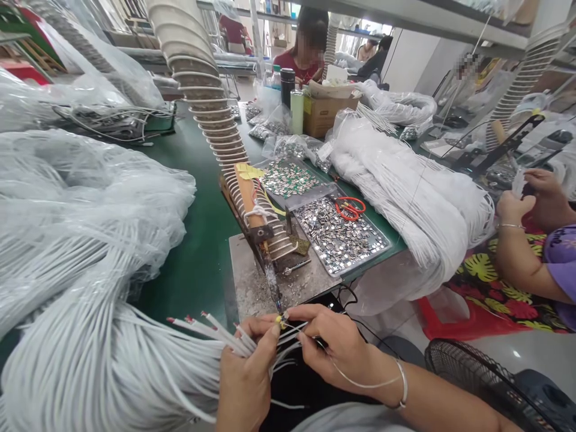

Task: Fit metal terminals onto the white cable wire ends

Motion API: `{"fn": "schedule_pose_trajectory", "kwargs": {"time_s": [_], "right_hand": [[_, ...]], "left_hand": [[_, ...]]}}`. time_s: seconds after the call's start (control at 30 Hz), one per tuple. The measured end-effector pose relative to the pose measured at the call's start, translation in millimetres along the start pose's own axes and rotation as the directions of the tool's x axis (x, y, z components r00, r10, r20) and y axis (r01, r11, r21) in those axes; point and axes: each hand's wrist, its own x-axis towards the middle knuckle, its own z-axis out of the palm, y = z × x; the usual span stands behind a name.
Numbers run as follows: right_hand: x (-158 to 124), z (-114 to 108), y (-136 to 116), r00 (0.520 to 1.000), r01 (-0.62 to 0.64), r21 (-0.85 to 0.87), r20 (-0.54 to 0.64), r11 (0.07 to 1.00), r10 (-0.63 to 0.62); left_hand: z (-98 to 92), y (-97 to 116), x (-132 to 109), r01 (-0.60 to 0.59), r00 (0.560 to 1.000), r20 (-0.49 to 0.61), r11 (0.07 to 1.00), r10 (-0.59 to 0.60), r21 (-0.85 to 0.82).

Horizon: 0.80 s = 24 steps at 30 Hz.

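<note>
My left hand (252,366) is closed round several white cables (216,333) whose stripped ends show red wire tips. Against it, my right hand (333,342) pinches a small metal piece beside a yellow bit (279,321) at the fingertips, with a thin wire trailing to the wrist. Just above the fingertips is the tip of a soldering iron (272,285) mounted on a wooden bar (247,195). A large bundle of white cables (121,372) lies to the left of my left hand.
A tray of metal connectors (337,234) with red-handled tweezers or scissors (350,208) lies behind, near green boards (290,178). A ribbed duct (202,90) hangs over the green table (198,252). Wrapped cables (405,180), a fan (472,372) and a person's hands (517,207) are at right.
</note>
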Motion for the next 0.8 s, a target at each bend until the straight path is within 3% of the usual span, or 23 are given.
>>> {"fn": "schedule_pose_trajectory", "kwargs": {"time_s": [0.3, 0.47, 0.8], "right_hand": [[4.8, -0.8, -1.5, 1.0, -0.02, 0.04, -0.02, 0.999, 0.021], [10.1, 1.8, 2.1, 0.999, -0.003, 0.065, -0.048, 0.998, 0.006], [14.6, 4.0, 2.1, 0.997, 0.007, 0.071, -0.078, 0.997, -0.002]], "left_hand": [[7.2, 17.3, -2.4, 0.088, 0.996, 0.005, 0.986, -0.088, -0.14], [8.9, 15.9, 1.1, 0.142, 0.988, -0.02, 0.966, -0.15, -0.215], [12.8, 22.3, 0.6, 0.11, 0.99, -0.053, 0.961, -0.127, -0.253]]}}
